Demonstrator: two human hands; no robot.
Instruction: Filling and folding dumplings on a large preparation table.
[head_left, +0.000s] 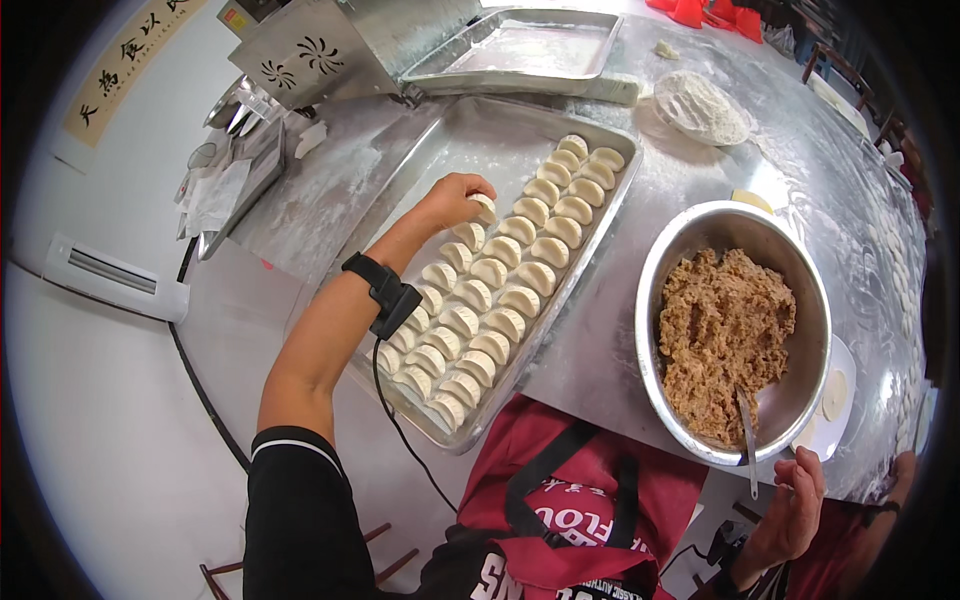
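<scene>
My left hand (456, 199) is over the metal tray (480, 142), its fingers on a pleated dumpling (484, 209) at the far end of the left row. Rows of crescent-shaped dumplings (489, 272) fill the right part of this tray. Down at the right, my right hand (796, 506) is raised beside the table edge, fingers partly curled and nothing visible in them. Just beyond it stands a steel bowl (646, 330) of minced filling (724, 337), with a metal spoon (748, 442) leaning on the near rim. Round dough wrappers (834, 394) lie on a white board (846, 360), partly hidden by the bowl.
Behind the tray are a second, floury tray (611, 45) and a steel machine (315, 67). A heap of flour (701, 105) sits in a dish at the back right. Small dough pieces (896, 255) line the table's right side, near another person's arm (904, 480).
</scene>
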